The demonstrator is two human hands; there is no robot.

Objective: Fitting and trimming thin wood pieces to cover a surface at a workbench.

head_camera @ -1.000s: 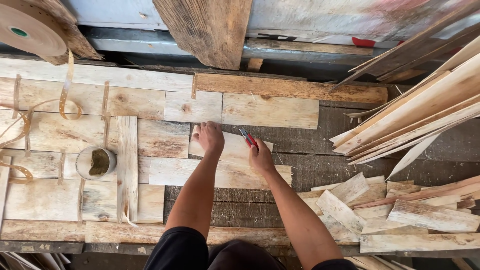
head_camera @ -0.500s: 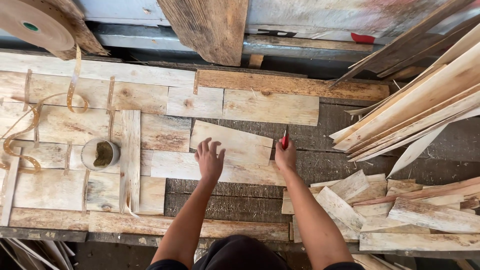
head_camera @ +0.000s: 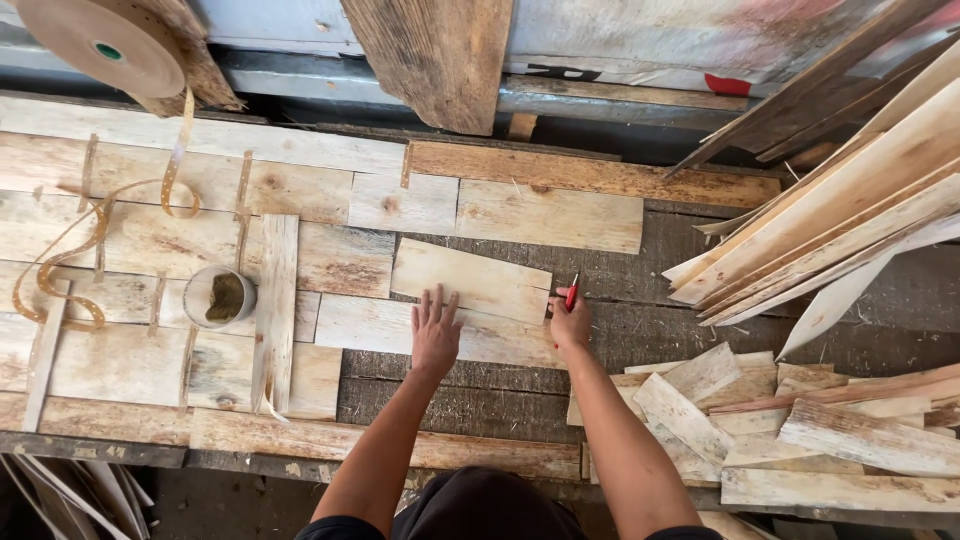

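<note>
Woodworking shop: rough bench (head_camera: 640,275), stacked veneer offcuts (head_camera: 830,225), tape roll (head_camera: 100,45).

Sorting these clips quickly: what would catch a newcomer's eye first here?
At the middle of the bench, the left hand lies flat on a pale board set askew over the patchwork of wood pieces, while the right hand holds a red pen at the board's right edge. A big roll of brown tape hangs at top left, its strip curling down over the boards, and a heap of long wood strips leans in from the right.
</note>
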